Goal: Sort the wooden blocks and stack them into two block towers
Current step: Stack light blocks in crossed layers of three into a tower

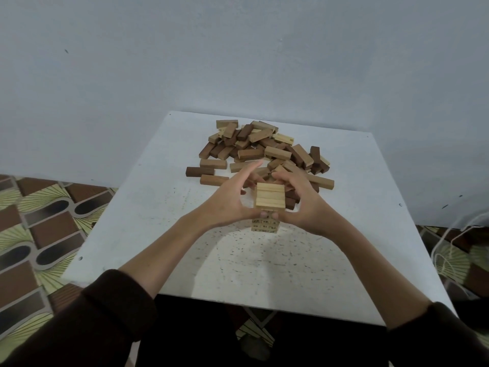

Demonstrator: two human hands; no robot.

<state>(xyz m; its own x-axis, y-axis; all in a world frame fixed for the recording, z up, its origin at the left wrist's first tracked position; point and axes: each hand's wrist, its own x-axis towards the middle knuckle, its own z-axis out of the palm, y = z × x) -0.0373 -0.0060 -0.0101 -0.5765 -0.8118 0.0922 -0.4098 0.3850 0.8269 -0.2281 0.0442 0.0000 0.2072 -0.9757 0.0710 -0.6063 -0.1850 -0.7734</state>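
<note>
Both hands — left hand (232,200), right hand (301,205) — cup the pale block tower (268,205) mid-table (137,207), thumbs pressing its near face; dark printed marks unreadable — loose pile (264,152) toward the far edge

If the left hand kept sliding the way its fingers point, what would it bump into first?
Probably the pile of loose blocks just beyond the left hand, whose fingers point up and away past the light tower. Depth is hard to judge here.
</note>
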